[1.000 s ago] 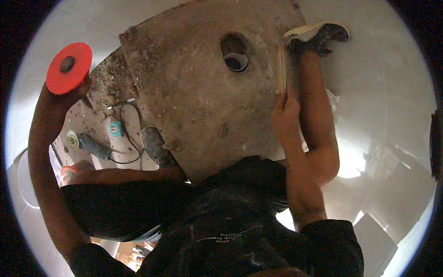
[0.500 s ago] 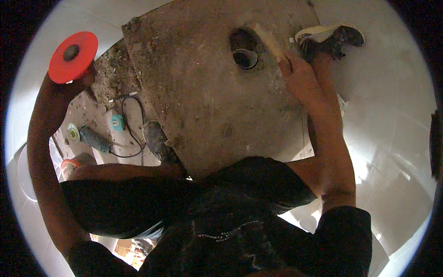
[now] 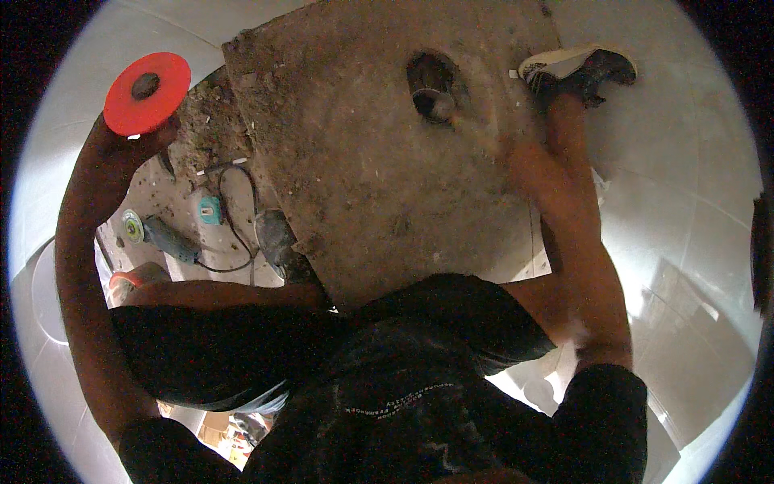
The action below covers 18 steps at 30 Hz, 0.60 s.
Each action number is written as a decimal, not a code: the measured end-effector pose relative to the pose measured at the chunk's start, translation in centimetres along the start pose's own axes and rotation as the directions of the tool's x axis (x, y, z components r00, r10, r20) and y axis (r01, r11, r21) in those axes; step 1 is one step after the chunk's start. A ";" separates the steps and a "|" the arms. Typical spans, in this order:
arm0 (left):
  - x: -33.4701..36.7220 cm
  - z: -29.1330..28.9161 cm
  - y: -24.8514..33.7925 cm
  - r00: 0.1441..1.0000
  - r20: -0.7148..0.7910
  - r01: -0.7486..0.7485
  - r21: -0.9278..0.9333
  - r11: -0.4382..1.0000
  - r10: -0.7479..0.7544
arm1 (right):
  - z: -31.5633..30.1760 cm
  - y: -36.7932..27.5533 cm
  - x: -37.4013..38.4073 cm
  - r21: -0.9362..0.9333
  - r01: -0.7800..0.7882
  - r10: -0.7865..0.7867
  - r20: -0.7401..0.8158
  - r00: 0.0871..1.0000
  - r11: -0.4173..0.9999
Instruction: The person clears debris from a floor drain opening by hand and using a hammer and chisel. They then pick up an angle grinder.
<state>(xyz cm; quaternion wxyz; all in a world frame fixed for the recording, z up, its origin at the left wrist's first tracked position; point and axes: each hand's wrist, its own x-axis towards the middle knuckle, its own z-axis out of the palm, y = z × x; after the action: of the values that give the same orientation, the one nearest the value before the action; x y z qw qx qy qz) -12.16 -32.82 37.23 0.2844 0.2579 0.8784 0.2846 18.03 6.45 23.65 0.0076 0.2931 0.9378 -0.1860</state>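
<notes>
My left hand (image 3: pixel 149 145), at the far left, is wrapped round a chisel below its round red hand guard (image 3: pixel 165 89); a dark, narrow tip shows beneath the fist. On the right, motion smears my right hand (image 3: pixel 528 165). It grips a tan wooden-handled tool, plain half a second ago and now only a faint blur, so its head cannot be made out. Both hands are over or beside a dusty brown slab (image 3: pixel 355 177). A dark oval hole (image 3: pixel 430 71) with a round pipe-like rim lies near the slab's far side, to the left of my right hand.
Rubble (image 3: pixel 214 121) lies along the slab's left edge. Further left are a teal angle grinder (image 3: pixel 169 240) with its cord, a small teal tool (image 3: pixel 210 211) and an orange-rimmed container (image 3: pixel 133 278). My shoes (image 3: pixel 580 73) flank the slab; pale tiles (image 3: pixel 677 161) surround it.
My right hand has swung slightly down toward me and blurred, its tan handle no longer distinct. The left hand and red guard have shifted a little to the right in view.
</notes>
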 end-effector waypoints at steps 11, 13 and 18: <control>-0.3 -0.6 -1.3 0.994 -0.046 -0.100 0.026 0.995 0.101 | -0.8 0.3 -0.3 -0.022 -0.014 0.013 -0.057 0.998 1.000; -0.4 -1.1 -1.6 0.992 -0.050 -0.112 0.043 0.993 0.114 | -1.4 0.8 0.3 -0.030 -0.016 0.015 -0.044 0.999 0.999; -1.0 -1.7 -1.2 0.993 -0.058 -0.090 0.150 0.985 0.100 | 0.5 4.4 -0.5 -0.049 -0.113 0.108 -0.086 0.990 0.992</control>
<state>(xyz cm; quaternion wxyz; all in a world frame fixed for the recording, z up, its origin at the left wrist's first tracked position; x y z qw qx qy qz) -12.90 -34.82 37.95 0.2219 0.3105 0.8925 0.2404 20.82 9.39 21.73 -0.0131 0.3518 0.9243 -0.1476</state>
